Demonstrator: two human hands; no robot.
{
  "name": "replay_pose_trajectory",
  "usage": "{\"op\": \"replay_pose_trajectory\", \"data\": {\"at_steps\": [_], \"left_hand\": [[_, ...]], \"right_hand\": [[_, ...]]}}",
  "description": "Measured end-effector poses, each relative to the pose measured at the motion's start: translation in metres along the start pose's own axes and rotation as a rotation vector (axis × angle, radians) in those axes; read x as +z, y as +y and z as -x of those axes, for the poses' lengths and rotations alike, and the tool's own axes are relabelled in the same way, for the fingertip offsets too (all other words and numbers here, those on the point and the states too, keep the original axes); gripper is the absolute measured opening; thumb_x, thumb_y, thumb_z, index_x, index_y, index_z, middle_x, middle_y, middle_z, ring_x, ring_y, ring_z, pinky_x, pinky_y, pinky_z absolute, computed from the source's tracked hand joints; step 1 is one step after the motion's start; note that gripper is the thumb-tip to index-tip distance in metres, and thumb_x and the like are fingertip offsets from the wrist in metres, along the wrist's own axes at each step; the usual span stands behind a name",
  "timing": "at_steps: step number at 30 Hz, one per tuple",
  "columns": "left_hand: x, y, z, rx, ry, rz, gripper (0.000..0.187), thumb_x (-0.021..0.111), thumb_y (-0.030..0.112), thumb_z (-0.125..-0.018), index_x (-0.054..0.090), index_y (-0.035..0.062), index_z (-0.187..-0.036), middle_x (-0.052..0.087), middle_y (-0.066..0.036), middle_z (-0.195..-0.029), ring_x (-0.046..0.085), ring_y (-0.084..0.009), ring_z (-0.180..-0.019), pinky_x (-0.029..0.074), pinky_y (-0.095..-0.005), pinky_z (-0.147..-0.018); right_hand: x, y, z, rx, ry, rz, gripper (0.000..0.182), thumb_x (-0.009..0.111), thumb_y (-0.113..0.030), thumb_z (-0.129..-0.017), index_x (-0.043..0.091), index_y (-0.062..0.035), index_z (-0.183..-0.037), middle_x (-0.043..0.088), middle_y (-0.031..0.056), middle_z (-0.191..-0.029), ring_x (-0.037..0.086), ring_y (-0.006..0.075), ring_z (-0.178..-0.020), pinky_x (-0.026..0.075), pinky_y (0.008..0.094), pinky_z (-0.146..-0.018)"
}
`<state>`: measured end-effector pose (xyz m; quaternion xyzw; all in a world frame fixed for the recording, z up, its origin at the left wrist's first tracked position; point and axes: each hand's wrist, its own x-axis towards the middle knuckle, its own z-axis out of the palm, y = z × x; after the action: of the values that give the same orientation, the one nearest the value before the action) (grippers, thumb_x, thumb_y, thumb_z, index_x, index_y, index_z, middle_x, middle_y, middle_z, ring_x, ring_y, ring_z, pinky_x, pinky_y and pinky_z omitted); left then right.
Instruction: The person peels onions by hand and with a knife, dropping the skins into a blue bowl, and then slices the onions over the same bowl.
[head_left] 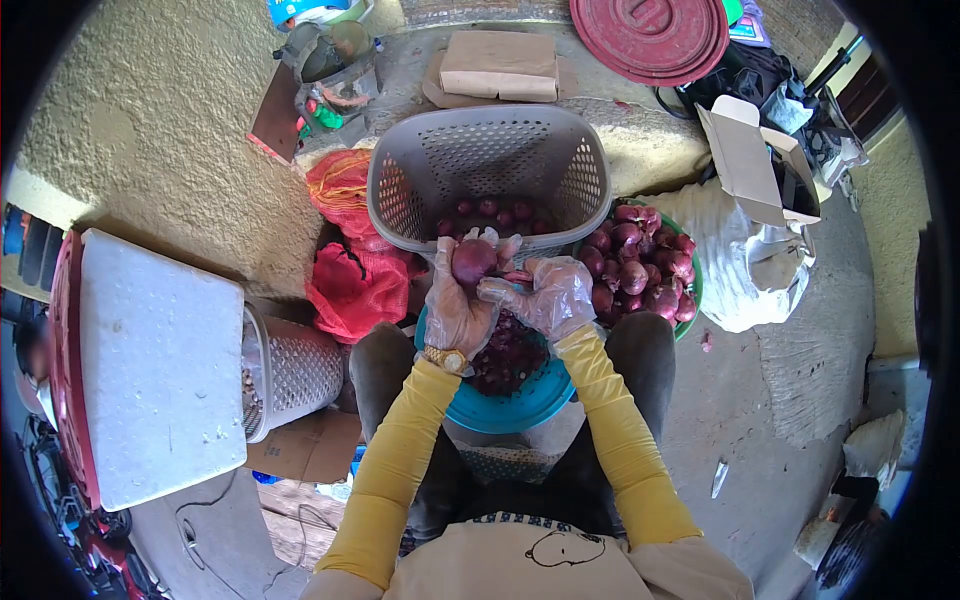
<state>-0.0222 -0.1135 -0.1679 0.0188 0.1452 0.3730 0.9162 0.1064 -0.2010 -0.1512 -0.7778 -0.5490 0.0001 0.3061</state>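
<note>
A red onion (473,262) sits in the fingers of my left hand (462,315), which wears a clear plastic glove. Close beside it on the right, my right hand (556,296), gloved too, has its fingers pinched together near the onion. A small reddish piece (517,276) shows at those fingers; I cannot make out what it is. Below both hands is a blue basin (500,413) with dark red onion skins (508,362) in it. Just beyond them stands a grey perforated basket (475,140) with several onions (488,208) at its bottom.
To the right, a green basin (695,318) is heaped with red onions (632,277). Red mesh sacks (350,285) lie left of the basket. A white foam box (160,365) and a light perforated basket (300,370) stand further left. A knife-like blade (720,479) lies on the floor.
</note>
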Motion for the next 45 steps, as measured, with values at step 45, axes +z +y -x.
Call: {"op": "replay_pose_trajectory", "data": {"at_steps": [45], "left_hand": [[0.038, 0.001, 0.019, 0.143, -0.305, -0.475, 0.063, 0.069, 0.014, -0.098, 0.040, 0.0121, -0.154, 0.053, -0.011, -0.143, 0.057, -0.0282, -0.127, 0.050, -0.0435, -0.108]], "right_hand": [[-0.009, 0.008, -0.005, 0.209, 0.041, -0.511, 0.051, 0.086, -0.046, -0.082, 0.075, 0.0002, -0.100, 0.074, 0.0156, -0.082, 0.069, 0.0251, -0.070, 0.055, 0.0364, -0.072]]}}
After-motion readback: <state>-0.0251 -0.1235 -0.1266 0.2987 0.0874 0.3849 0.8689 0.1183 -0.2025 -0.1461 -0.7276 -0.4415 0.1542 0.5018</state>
